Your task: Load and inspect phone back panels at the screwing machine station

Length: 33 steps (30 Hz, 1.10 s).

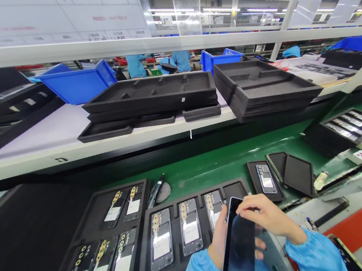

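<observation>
A phone (239,245) with a dark glossy screen lies tilted in my left hand (216,240), screen toward me. The fingers of that hand wrap round its edges, some showing at the right side. My right hand (272,217) is closed in a pinch over the phone's upper end. A small red tab (248,209) shows at its fingertips; whether it belongs to a film on the screen I cannot tell. Beyond the phone, a black foam tray (174,229) holds several phone backs (190,227) with gold camera rings, in separate slots.
Another foam tray (88,225) of phone backs stands at left. A small tray (266,180) holds one light-blue-edged phone back. Stacked black trays (151,97) and blue bins (76,82) line the shelf above. A red-striped surface (361,224) is at right. People in blue work farther back.
</observation>
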Each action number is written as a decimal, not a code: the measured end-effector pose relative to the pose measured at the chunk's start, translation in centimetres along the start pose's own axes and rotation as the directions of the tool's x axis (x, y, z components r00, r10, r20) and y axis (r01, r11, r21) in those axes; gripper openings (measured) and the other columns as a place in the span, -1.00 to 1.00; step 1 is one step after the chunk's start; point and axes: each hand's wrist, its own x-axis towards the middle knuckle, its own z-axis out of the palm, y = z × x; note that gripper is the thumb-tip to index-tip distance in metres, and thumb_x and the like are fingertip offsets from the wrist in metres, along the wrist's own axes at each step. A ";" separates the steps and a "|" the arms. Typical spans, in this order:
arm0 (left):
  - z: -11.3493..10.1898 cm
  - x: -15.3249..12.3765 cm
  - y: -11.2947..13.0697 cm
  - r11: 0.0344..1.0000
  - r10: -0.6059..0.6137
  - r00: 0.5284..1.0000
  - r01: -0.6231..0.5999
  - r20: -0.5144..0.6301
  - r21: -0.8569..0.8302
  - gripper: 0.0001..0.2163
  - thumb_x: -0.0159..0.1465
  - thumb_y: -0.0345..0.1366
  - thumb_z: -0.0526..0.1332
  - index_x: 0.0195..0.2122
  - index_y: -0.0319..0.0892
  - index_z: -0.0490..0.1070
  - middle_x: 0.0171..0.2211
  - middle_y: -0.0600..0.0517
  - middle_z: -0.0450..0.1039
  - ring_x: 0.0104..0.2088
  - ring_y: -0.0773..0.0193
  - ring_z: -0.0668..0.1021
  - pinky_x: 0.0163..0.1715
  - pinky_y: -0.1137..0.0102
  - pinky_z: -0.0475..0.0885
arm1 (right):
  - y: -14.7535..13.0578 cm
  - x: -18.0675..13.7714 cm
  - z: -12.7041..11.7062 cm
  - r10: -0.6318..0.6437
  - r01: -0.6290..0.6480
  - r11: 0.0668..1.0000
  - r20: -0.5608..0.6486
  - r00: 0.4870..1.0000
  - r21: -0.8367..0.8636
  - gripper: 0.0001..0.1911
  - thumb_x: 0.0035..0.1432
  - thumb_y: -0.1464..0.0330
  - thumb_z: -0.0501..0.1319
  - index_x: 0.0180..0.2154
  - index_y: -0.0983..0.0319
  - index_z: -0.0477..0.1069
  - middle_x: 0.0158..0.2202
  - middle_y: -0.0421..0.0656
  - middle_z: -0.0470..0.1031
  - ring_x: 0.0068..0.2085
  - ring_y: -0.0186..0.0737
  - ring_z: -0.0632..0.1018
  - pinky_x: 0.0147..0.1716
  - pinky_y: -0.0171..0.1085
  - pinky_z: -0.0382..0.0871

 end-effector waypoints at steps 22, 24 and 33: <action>1.0 -0.7 -0.2 0.998 -0.063 0.992 0.063 -0.114 -0.001 0.06 0.13 0.40 -0.46 0.03 -0.47 0.42 -0.39 -0.22 0.61 -0.43 0.07 0.65 -0.40 0.28 0.38 | 1.9 0.2 0.7 -0.039 0.035 0.993 -0.032 0.999 -0.114 -0.77 0.29 0.29 0.16 -0.24 0.16 0.60 -0.39 -0.17 0.51 -0.34 -0.27 0.50 -0.32 -0.32 0.29; 1.0 -0.6 -0.3 0.998 -0.058 0.990 0.058 -0.129 -0.001 0.05 0.13 0.39 -0.47 -0.02 -0.45 0.45 -0.40 -0.21 0.61 -0.44 0.06 0.65 -0.41 0.28 0.38 | 1.9 0.2 0.8 -0.044 0.040 0.993 -0.036 0.998 -0.113 -0.77 0.29 0.28 0.16 -0.25 0.16 0.60 -0.40 -0.17 0.51 -0.34 -0.28 0.49 -0.32 -0.32 0.29; 0.2 -0.4 -0.6 0.999 -0.050 0.989 0.050 -0.137 -0.007 0.06 0.13 0.41 -0.42 0.07 -0.50 0.39 -0.42 -0.20 0.59 -0.46 0.06 0.65 -0.46 0.29 0.42 | 2.0 0.1 1.0 -0.016 0.009 0.991 -0.049 0.999 -0.134 -0.77 0.29 0.29 0.16 -0.27 0.16 0.60 -0.40 -0.18 0.50 -0.34 -0.28 0.50 -0.32 -0.33 0.29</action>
